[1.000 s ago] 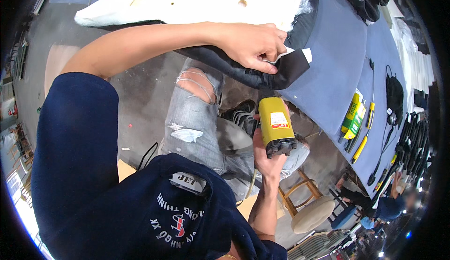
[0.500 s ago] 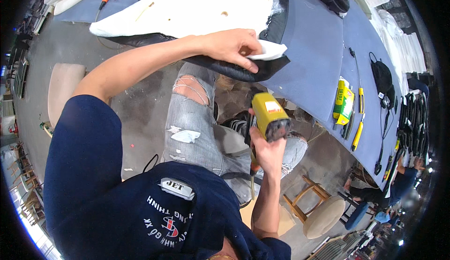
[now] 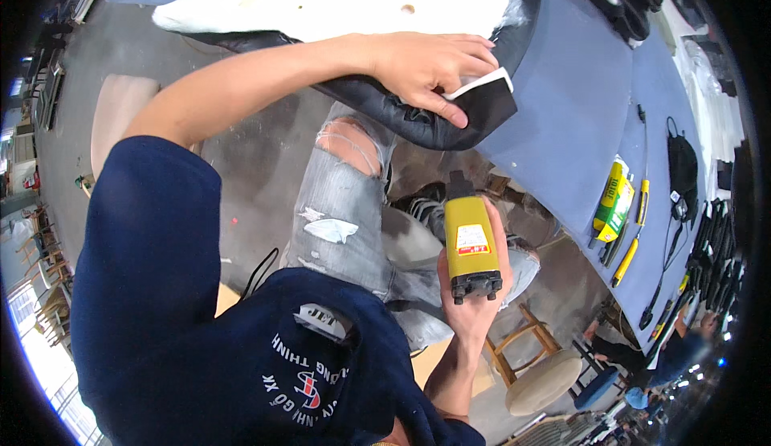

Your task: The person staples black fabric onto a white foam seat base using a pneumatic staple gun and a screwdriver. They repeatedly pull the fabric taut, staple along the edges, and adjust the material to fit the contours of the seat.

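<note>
Left fingers (image 3: 446, 109) pinching the black flap (image 3: 491, 116) — white lining showing — at the edge of the white padded piece (image 3: 345, 4). My right fingers (image 3: 499, 245) grip the yellow tool (image 3: 471, 237), nose just short of the flap. Blue-grey table (image 3: 562, 116) alongside.

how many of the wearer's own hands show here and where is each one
2: the left hand pinches the black cover near the blue table's edge, and the right hand grips the yellow staple gun. Part of the right hand is hidden by it.
</note>
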Tool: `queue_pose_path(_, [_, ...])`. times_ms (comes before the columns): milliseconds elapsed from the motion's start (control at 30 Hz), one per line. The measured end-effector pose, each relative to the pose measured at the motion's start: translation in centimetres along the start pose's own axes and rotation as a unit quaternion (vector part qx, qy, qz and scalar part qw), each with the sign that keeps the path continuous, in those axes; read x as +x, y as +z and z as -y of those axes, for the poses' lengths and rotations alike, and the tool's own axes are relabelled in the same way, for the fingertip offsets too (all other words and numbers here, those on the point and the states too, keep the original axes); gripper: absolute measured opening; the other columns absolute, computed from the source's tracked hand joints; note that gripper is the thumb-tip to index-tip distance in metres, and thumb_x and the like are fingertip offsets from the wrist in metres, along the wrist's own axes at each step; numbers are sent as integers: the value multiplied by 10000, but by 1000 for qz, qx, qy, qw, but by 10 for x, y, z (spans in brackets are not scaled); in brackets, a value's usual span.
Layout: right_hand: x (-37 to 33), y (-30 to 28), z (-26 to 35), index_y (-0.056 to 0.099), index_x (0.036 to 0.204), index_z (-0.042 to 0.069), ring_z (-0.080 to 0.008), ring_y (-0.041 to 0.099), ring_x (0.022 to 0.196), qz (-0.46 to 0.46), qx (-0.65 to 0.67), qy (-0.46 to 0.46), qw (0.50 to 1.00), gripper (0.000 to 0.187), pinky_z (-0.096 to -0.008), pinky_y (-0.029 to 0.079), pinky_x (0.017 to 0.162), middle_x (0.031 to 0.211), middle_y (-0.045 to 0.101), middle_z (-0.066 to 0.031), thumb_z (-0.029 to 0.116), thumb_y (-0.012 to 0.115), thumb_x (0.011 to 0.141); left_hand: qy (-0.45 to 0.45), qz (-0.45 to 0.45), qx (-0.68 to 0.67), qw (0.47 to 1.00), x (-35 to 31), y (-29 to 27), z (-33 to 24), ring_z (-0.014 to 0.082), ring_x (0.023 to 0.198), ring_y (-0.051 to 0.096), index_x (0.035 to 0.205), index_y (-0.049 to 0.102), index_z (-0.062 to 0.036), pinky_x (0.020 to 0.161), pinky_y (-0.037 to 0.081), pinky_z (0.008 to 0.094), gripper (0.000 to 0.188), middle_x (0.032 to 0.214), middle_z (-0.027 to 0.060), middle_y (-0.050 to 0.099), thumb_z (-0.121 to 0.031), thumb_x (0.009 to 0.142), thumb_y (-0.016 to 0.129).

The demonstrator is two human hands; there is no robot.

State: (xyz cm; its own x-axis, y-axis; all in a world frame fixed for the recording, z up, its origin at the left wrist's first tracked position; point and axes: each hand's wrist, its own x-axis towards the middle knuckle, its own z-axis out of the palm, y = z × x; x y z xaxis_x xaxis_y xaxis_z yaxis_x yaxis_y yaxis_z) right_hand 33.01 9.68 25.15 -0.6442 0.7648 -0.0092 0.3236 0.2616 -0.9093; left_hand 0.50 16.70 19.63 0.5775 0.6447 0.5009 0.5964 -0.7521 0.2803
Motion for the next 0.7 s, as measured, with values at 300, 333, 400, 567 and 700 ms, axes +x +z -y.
queue_pose_path(300, [31, 23, -6, 531, 1450, -9, -292, 714, 1117, 29, -44, 27, 998, 708, -359, 505, 1016, 1258, 698, -192, 69, 694, 765, -59, 45, -153, 985, -2, -3, 5, 393, 1197, 628, 468, 558, 31, 1248, 331, 504, 594, 925, 237, 637, -314, 911, 753])
queue_pose_path(333, [31, 23, -6, 532, 1446, -12, -288, 713, 1119, 25, -57, 35, 997, 705, -358, 504, 1018, 1259, 699, -189, 70, 694, 765, -55, 31, -156, 986, -2, -1, 5, 389, 1186, 636, 469, 559, 33, 1246, 335, 506, 593, 923, 236, 643, -314, 909, 755])
queue_pose_path(400, [33, 25, -8, 533, 1439, -22, -277, 709, 1125, 20, -60, 37, 997, 697, -357, 500, 1026, 1266, 698, -184, 72, 692, 766, -45, 15, -155, 987, -2, 2, 4, 391, 1178, 638, 472, 563, 34, 1241, 344, 509, 587, 966, 248, 664, -311, 905, 759])
queue_pose_path(567, [46, 23, -21, 551, 1425, -12, -258, 707, 1117, 17, -1, -12, 1000, 663, -352, 511, 1005, 1255, 704, -175, 142, 733, 807, -52, 27, -164, 985, -3, 1, 5, 410, 1217, 621, 483, 569, 39, 1234, 357, 501, 569, 1017, 258, 670, -293, 902, 765])
queue_pose_path(700, [57, 31, -25, 552, 1418, 10, -271, 726, 1075, 5, -14, -31, 999, 643, -349, 530, 968, 1214, 721, -174, 89, 721, 802, -45, 16, -148, 988, -3, 1, 7, 416, 1218, 620, 497, 579, 41, 1230, 361, 498, 547, 1034, 257, 672, -277, 897, 775])
